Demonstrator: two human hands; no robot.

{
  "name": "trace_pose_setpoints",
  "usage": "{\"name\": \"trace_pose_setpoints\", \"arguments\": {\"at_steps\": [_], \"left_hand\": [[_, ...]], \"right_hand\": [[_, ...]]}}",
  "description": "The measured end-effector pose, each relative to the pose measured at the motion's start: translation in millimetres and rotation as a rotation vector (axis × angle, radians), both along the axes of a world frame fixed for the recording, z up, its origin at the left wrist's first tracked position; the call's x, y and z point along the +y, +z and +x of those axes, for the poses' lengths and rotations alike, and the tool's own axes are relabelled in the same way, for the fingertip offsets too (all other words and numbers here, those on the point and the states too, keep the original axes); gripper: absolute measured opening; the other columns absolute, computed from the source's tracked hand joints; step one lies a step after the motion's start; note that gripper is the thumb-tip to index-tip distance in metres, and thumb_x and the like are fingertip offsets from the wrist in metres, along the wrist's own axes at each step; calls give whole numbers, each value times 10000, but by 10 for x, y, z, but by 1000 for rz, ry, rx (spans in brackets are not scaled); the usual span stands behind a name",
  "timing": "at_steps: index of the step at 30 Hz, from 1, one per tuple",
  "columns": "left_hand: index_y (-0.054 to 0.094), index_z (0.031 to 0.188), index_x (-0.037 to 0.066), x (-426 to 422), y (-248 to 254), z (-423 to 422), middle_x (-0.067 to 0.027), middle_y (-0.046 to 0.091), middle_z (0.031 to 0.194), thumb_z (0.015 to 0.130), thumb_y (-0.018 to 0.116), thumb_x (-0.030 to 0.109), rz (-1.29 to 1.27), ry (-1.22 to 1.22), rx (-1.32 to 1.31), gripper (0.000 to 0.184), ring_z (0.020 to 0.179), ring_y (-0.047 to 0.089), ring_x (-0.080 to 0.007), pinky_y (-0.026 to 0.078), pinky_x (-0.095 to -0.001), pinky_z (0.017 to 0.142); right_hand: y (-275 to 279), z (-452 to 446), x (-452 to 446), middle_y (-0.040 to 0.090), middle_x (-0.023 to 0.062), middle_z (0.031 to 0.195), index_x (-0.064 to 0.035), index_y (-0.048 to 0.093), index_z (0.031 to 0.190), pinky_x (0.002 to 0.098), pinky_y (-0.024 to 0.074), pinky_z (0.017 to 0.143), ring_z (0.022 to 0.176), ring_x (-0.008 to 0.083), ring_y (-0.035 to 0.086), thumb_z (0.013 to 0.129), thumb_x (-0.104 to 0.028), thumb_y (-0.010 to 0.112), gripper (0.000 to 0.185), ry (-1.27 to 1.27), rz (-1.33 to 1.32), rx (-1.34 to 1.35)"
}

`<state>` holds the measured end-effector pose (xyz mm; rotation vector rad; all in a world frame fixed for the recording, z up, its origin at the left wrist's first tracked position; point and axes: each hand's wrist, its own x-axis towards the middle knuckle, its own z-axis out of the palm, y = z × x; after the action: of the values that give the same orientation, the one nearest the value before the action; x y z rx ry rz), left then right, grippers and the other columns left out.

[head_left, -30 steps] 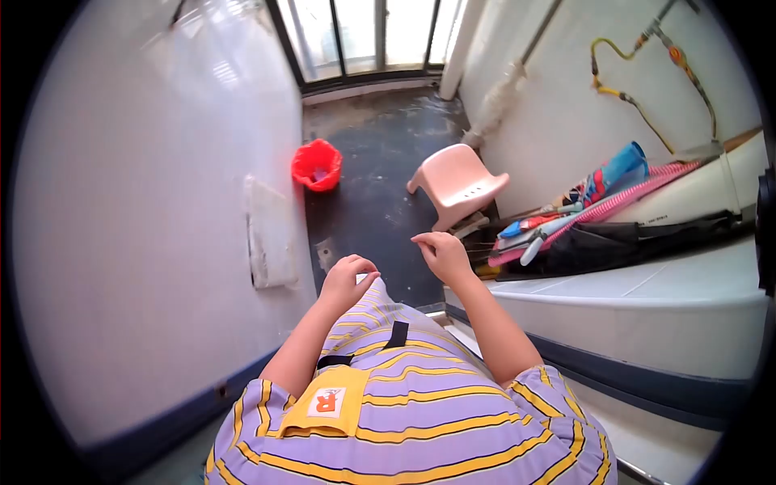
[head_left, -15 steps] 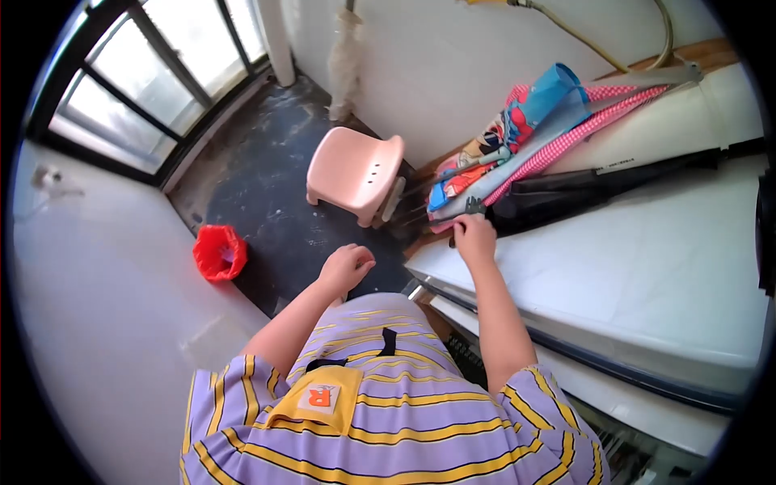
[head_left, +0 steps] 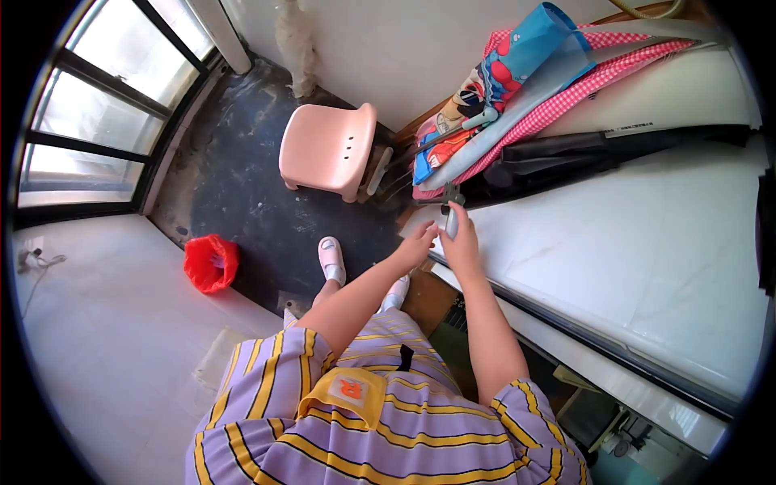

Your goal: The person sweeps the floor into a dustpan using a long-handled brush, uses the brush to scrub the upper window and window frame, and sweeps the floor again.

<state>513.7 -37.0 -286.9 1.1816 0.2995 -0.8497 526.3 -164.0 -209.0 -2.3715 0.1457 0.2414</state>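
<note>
From where I stand, a person in purple-and-yellow striped clothing [head_left: 453,432] is beside a white-topped desk [head_left: 614,250], arms stretched toward its near left corner. The right hand [head_left: 462,246] has its fingers wrapped around the pale handle of a grey tool [head_left: 451,220], whose dark head points away, toward the far side of the desk. It is too small to tell exactly what kind of tool it is. The left hand [head_left: 415,246] is just beside the right one, its fingers bent; I cannot tell whether they touch the handle or hold anything.

Just beyond the tool, a bundle lies slantwise toward the back edge of the desk: a blue printed sleeve [head_left: 532,55], pink checked cloth [head_left: 558,101] and a long black cover [head_left: 558,162], layered close together. Some of it reaches past the desk's left edge.

On the dark floor [head_left: 259,186] to the left are a pale pink chair [head_left: 323,149] and, nearer the left wall, a red bin [head_left: 212,263].

As far as I can judge, getting hold of the tool is done. A clear two-handed grip is not, and the bundle lies unhandled, neither hand gripping it.
</note>
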Motion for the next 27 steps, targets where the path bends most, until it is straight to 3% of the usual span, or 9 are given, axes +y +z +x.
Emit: {"name": "trace_pose_setpoints", "arguments": {"at_steps": [6,9,10,15,17,20,21,23,27], "left_hand": [[476,1380,54,-411,-40,114,-82,585,1220,1035,395,509,-226,246,173,576,1057,558,-189,426,-321,954],[519,1316,68,-482,-117,182,-71,603,1192,1042,380,509,-313,213,357,538,1051,553,-181,436,-336,934],[554,1218,68,-513,-136,191,-67,627,1080,1048,365,502,-337,207,301,503,963,592,-170,484,-340,849],[534,1058,59,-536,88,259,-43,586,840,1046,362,502,-273,204,300,476,700,604,-145,531,-299,661],[528,1074,57,-539,57,214,-41,585,836,1040,386,503,-226,169,247,470,675,592,-140,530,-290,634],[522,1047,74,-547,90,172,-23,547,814,1024,467,474,-180,180,231,404,624,520,-107,465,-259,573],[523,1031,83,-538,82,161,-15,532,808,1026,476,459,-169,179,225,379,624,502,-98,447,-253,569],[515,1039,83,-492,103,145,-8,519,792,1018,502,451,-138,162,210,369,612,478,-90,424,-246,555],[500,1090,78,-416,188,185,-3,510,771,1016,514,441,-127,173,219,370,598,462,-84,403,-246,537]], "right_hand": [[-85,-183,-38,610,252,1217,-143,463,1370,469,473,942,1127,450,574,866,-94,638,536,27,-47,75],[423,221,-102,683,210,1060,-163,490,1359,477,510,854,1015,423,631,902,-204,616,476,212,-343,442],[380,297,-180,710,162,933,-157,599,1256,475,526,769,910,385,665,921,-275,597,355,262,-449,270],[395,1295,31,673,158,909,-81,704,906,463,508,801,896,355,647,889,-169,546,182,304,-535,-207],[259,1666,95,664,149,990,-75,706,890,436,471,934,1001,329,621,866,-162,539,190,420,-586,-314],[-60,2106,-12,660,114,1106,-93,720,984,463,315,1124,1137,271,565,894,-181,523,233,649,-1108,-359],[-66,2182,-30,681,82,1094,-135,722,1033,439,340,1064,1098,231,590,940,-193,481,265,723,-1335,-327],[-172,2316,-48,690,64,1018,-151,721,946,391,396,962,1035,218,617,924,-176,515,209,720,-1358,-61],[-269,2300,-50,687,44,1031,-161,734,1019,374,415,889,1026,212,624,943,-194,507,241,798,-1431,14]]}}
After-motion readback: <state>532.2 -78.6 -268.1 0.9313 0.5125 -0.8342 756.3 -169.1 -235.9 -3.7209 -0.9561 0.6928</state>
